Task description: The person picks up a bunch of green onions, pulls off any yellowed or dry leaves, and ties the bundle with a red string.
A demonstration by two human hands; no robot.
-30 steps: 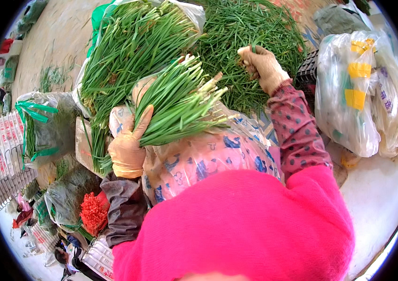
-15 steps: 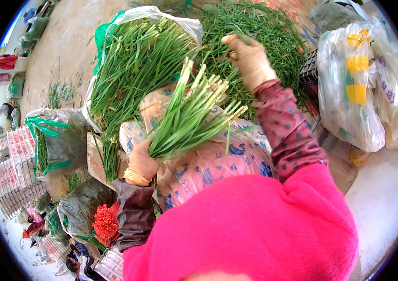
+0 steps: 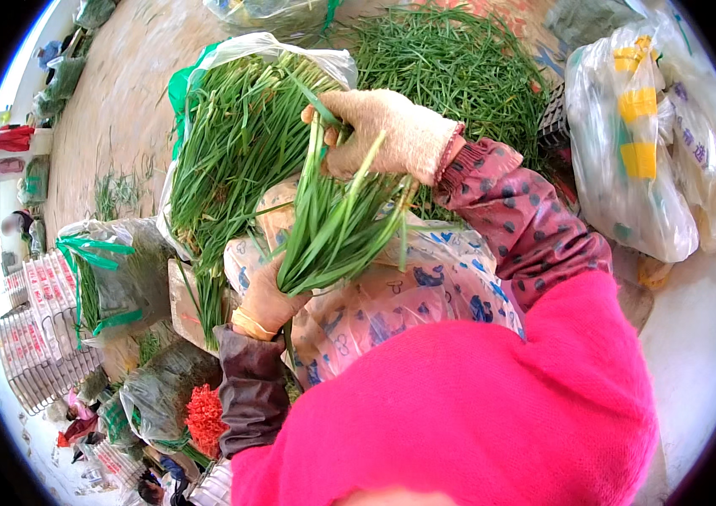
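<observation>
Scattered green blades [image 3: 115, 196] on tan floor [image 3: 168, 42]

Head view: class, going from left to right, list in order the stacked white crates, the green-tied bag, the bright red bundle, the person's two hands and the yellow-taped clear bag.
Stacked white crates, green-tied bag, bright red bundle, left hand, right hand, yellow-taped clear bag

Red lettering [image 3: 43, 285] is printed on the white crates [image 3: 53, 325] stacked near the left edge of the floor [image 3: 122, 101]. Purple characters [image 3: 690, 133] are printed, aslant, on a clear plastic bag [image 3: 705, 198] near the floor's right edge. Red marks borne by a further white crate [image 3: 117, 461], toward the floor's lower left corner, are too small to be read.
</observation>
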